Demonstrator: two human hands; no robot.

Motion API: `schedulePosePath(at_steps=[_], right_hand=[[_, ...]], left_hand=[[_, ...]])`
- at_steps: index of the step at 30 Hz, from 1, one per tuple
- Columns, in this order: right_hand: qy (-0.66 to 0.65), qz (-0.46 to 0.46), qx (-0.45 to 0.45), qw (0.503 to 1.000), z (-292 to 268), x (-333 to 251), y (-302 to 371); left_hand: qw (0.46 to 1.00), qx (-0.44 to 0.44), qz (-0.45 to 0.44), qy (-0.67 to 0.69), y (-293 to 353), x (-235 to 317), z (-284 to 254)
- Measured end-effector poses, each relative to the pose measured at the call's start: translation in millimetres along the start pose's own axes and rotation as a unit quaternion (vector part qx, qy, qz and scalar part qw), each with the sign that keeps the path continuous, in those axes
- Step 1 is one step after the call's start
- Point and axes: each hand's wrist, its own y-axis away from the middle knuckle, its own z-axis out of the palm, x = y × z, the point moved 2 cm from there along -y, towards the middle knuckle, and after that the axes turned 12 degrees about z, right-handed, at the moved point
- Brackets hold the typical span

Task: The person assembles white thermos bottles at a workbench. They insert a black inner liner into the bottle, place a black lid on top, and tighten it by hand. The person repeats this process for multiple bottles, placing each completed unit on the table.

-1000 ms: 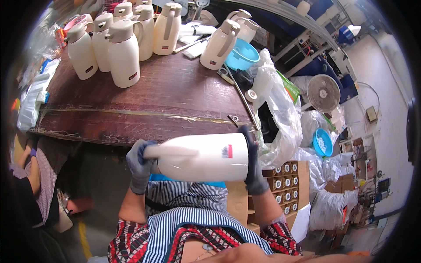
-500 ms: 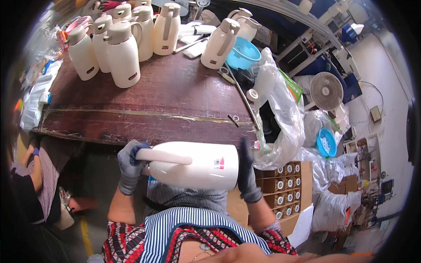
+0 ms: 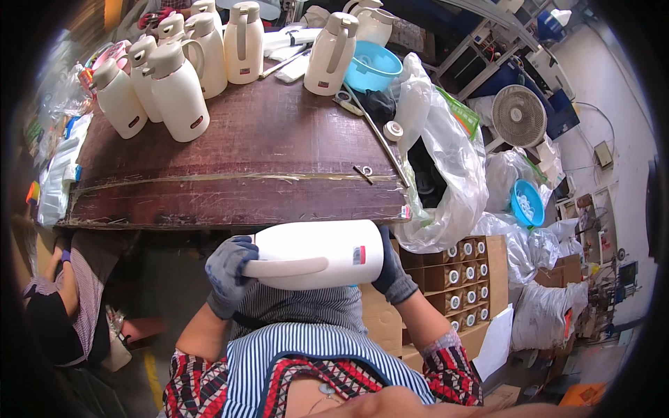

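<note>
A white thermos jug (image 3: pixel 320 244) lies on its side in the air in front of me, just off the table's near edge. Its beige handle faces down toward me, and a small red and grey label shows near its base. My left hand (image 3: pixel 231 273), in a grey glove, is closed around the lid end beside the handle. My right hand (image 3: pixel 394 273), in a dark grey glove, holds the base end; its fingertips are partly hidden behind the jug. Several similar jugs (image 3: pixel 182 94) stand upright on the dark red wooden table (image 3: pixel 244 160) at the far left, and another jug (image 3: pixel 331 59) stands farther right.
A blue basin (image 3: pixel 373 66), a long metal rod (image 3: pixel 380 139) and a clear plastic bag (image 3: pixel 446 174) line the table's right side. Below, a cardboard box (image 3: pixel 491 272) holds several white-capped items in dividers. At left sits another person (image 3: pixel 73 299). A fan (image 3: pixel 519 115) stands at right.
The jug has rolled, so its handle has swung toward me and its label has shifted. My left hand has moved slightly right and down. My right hand has gone from flat against the base to gripping it.
</note>
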Motion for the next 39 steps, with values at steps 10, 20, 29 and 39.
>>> schedulePosePath(at_steps=[10, 20, 29, 39], right_hand=[[0.092, -0.308, -0.022, 0.947, -14, -47, 22], [-0.152, 0.094, -0.03, 0.983, -3, -21, 4], [0.121, -0.248, -0.046, 0.96, -7, -70, 7], [0.154, -0.12, 0.021, 0.98, -7, -5, -30]], left_hand=[[0.906, 0.07, -0.338, 0.243, 98, -100, 61], [0.955, 0.049, -0.285, 0.064, 105, -72, 58], [0.933, 0.046, -0.336, 0.123, 103, -105, 66], [0.943, -0.02, -0.333, 0.019, 96, -102, 68]])
